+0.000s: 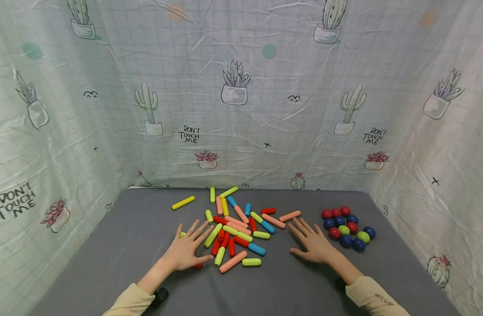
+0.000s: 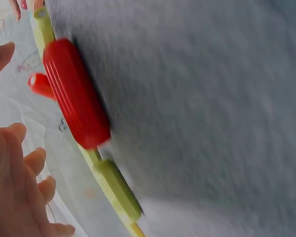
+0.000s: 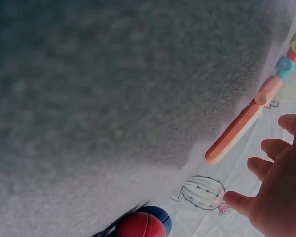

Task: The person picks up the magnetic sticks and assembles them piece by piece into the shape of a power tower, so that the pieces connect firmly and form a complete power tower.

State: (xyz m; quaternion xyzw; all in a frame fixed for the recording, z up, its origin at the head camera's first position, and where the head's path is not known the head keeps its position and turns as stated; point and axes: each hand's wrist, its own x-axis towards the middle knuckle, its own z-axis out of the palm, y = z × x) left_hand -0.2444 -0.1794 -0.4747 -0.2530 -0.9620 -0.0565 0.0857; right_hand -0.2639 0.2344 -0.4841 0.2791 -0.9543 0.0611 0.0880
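My left hand (image 1: 186, 249), fingers spread and palm down, is over the left side of a loose pile of ribbed plastic sticks. A short red stick (image 2: 76, 94) shows large beside that hand in the left wrist view, with a yellow-green stick (image 2: 116, 190) next to it. To the right of the pile, my right hand (image 1: 313, 243) has its fingers spread, holding nothing. An orange-pink stick (image 1: 290, 216) lies just beyond its fingertips. More sticks in the heap are red, blue and yellow, among them a blue stick (image 1: 256, 249) between the hands. Part of the pile is hidden behind my left hand.
A cluster of red, blue and green balls (image 1: 345, 240) sits at the right of the grey table (image 1: 119, 254). One yellow stick (image 1: 183, 202) lies apart at the far left. Curtains (image 1: 265, 131) with cactus drawings enclose the back and sides. A small black object (image 1: 161, 295) is near my left sleeve.
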